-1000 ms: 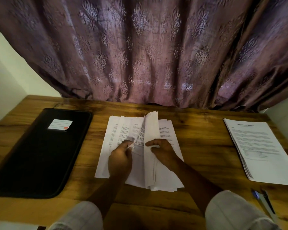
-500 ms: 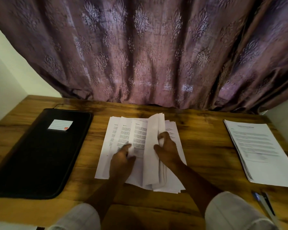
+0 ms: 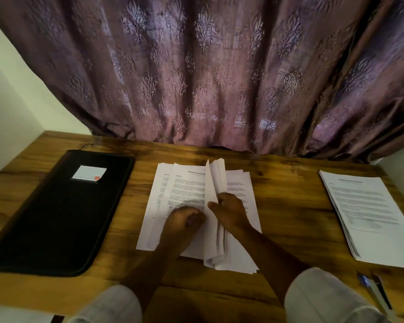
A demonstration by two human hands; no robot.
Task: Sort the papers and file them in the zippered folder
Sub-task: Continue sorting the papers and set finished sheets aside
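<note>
White papers (image 3: 187, 183) half-sorted mid-worktop (image 3: 289, 206): right hand (image 3: 229, 210) pinches several upright, left hand (image 3: 184, 220) curled, grip unclear; one stack (image 3: 369, 215) set aside, black folder (image 3: 56, 213) closed, unfilled.

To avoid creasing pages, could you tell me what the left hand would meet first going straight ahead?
Probably the raised sheets that the right hand holds up, just beyond the left hand; depth is unclear.

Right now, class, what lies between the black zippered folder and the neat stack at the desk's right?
The fanned pile of papers, seen in the head view.
</note>
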